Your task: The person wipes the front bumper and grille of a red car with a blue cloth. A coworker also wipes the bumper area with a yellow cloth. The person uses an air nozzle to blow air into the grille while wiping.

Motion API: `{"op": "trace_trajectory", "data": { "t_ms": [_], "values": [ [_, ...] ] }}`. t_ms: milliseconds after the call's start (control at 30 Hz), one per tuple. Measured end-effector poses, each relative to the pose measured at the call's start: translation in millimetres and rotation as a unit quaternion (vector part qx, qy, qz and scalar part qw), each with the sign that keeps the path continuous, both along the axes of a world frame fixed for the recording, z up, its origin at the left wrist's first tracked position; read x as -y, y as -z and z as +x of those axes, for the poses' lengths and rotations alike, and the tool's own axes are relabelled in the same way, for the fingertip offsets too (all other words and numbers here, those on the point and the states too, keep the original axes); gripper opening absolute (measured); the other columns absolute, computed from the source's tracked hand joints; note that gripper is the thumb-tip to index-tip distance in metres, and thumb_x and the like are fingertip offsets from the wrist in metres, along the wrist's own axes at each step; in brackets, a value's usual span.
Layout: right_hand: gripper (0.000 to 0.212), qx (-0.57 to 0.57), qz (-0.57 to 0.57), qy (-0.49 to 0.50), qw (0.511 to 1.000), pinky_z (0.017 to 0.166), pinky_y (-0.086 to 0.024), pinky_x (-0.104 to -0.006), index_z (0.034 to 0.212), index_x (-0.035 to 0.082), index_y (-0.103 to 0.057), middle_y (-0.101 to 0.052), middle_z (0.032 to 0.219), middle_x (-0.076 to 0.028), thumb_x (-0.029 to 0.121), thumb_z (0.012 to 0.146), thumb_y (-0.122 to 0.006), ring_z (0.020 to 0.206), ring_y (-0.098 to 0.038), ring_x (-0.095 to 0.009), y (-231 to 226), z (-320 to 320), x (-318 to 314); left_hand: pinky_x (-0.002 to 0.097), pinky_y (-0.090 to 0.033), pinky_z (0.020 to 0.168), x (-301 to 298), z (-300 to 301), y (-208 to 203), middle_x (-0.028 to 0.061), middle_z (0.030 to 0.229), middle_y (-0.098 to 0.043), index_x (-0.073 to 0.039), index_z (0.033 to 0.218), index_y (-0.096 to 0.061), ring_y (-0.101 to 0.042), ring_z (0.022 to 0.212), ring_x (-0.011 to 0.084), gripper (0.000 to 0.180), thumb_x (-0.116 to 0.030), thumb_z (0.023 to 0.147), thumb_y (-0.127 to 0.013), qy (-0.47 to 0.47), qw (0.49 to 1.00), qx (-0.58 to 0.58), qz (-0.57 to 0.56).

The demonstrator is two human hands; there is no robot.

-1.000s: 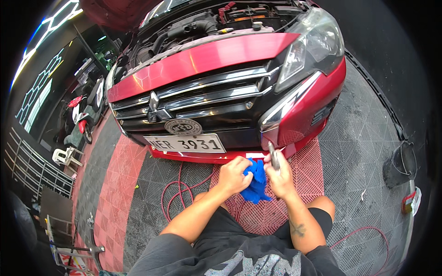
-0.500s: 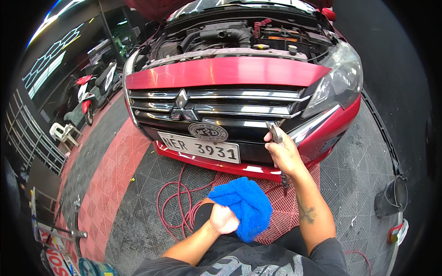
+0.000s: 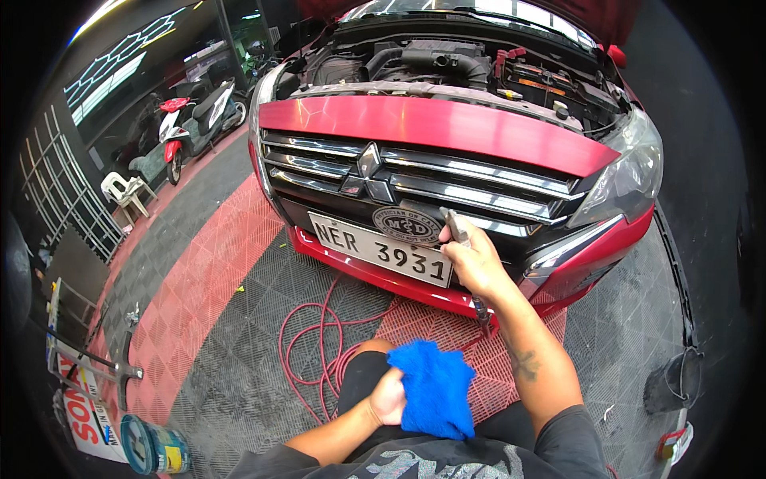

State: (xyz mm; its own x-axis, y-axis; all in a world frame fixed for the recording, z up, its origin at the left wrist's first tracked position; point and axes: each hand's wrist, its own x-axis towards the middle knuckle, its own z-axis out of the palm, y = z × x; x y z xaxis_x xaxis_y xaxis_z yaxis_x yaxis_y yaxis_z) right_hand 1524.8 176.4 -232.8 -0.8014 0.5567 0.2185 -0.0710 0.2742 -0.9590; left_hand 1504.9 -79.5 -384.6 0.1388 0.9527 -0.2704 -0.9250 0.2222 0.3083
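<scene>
My right hand [image 3: 476, 259] is closed round a slim grey metal air blow gun [image 3: 456, 227]. Its tip points at the black lower grille of a red car [image 3: 447, 128], close to the round emblem [image 3: 405, 227] and the right end of the licence plate [image 3: 375, 248]. Below that fist the gun's coupling [image 3: 480, 310] hangs down toward the red hose. Over my lap, my left hand [image 3: 388, 397] grips a blue microfiber cloth [image 3: 435, 391] by its left side, and the cloth drapes to the right.
Loops of red hose [image 3: 323, 327] lie on the grey and red grid floor [image 3: 239, 351] by my knee. The car's hood is up over the engine bay [image 3: 431, 64]. A blue-green pail [image 3: 152, 445] stands lower left, a black bucket [image 3: 672, 382] at right. A scooter [image 3: 195, 128] and white chair [image 3: 126, 191] are behind left.
My right hand and the blow gun have moved left along the bumper, from the grille's right end toward the emblem. The blue cloth has shifted and unfolded somewhat in my left hand. The view has turned left.
</scene>
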Motion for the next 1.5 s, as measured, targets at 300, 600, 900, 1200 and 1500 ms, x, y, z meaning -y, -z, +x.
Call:
{"op": "trace_trajectory", "data": {
  "t_ms": [300,600,900,1200,1500],
  "values": [
    [0.013,0.023,-0.018,0.087,0.996,0.051,-0.038,-0.0288,0.099,0.006,-0.058,-0.052,0.075,0.000,0.007,0.086,-0.060,0.060,-0.047,-0.010,-56.1,-0.7,-20.9,0.0590,-0.039,0.118,-0.7,-100.2,-95.6,0.0134,0.153,-0.054,-0.012,0.155,-0.045,-0.053,0.139,0.0362,0.070,-0.059,0.103,-0.047,-0.320,0.892,-0.120,0.297],
    [0.016,0.023,0.019,0.079,0.996,0.043,-0.034,-0.0265,0.106,0.009,-0.057,-0.048,0.070,0.003,0.006,0.090,-0.060,0.051,-0.042,-0.007,-79.5,16.2,8.1,0.0515,-0.048,0.104,-83.7,-248.8,-98.8,0.0175,0.129,-0.066,-0.005,0.130,-0.063,-0.061,0.121,0.0387,0.030,-0.014,0.103,-0.058,-0.548,0.477,-0.622,0.293],
    [0.024,0.143,0.374,0.158,0.903,0.086,-0.050,-0.0433,0.111,0.002,-0.057,-0.063,0.095,-0.020,0.012,0.089,-0.060,0.094,-0.064,-0.034,-86.5,7.7,-13.4,0.0464,-0.043,0.114,-203.1,-237.6,-106.5,0.0242,0.133,-0.066,-0.001,0.134,-0.064,-0.058,0.131,0.0403,0.054,-0.023,0.086,-0.075,-0.412,0.426,-0.751,0.290],
    [0.027,0.238,0.533,0.130,0.801,0.089,-0.048,-0.0496,0.120,-0.002,-0.054,-0.064,0.099,-0.029,0.009,0.096,-0.057,0.099,-0.062,-0.048,-88.0,-56.8,-14.8,0.0496,-0.047,0.108,-220.9,-237.8,-68.0,0.0158,0.123,-0.069,-0.011,0.131,-0.068,-0.064,0.119,0.0368,0.060,-0.043,0.082,-0.082,-0.506,0.365,-0.715,0.314],
    [0.064,0.283,0.634,0.132,0.708,0.119,-0.041,-0.0453,0.156,-0.001,-0.042,-0.053,0.150,-0.030,0.016,0.099,-0.064,0.141,-0.050,-0.043,-91.4,-111.7,-15.8,0.0584,-0.038,0.116,-219.4,-245.2,-71.5,0.0121,0.130,-0.067,-0.021,0.132,-0.069,-0.057,0.130,0.0380,0.065,-0.056,0.078,-0.082,-0.588,0.270,-0.714,0.268]
  ]
}}
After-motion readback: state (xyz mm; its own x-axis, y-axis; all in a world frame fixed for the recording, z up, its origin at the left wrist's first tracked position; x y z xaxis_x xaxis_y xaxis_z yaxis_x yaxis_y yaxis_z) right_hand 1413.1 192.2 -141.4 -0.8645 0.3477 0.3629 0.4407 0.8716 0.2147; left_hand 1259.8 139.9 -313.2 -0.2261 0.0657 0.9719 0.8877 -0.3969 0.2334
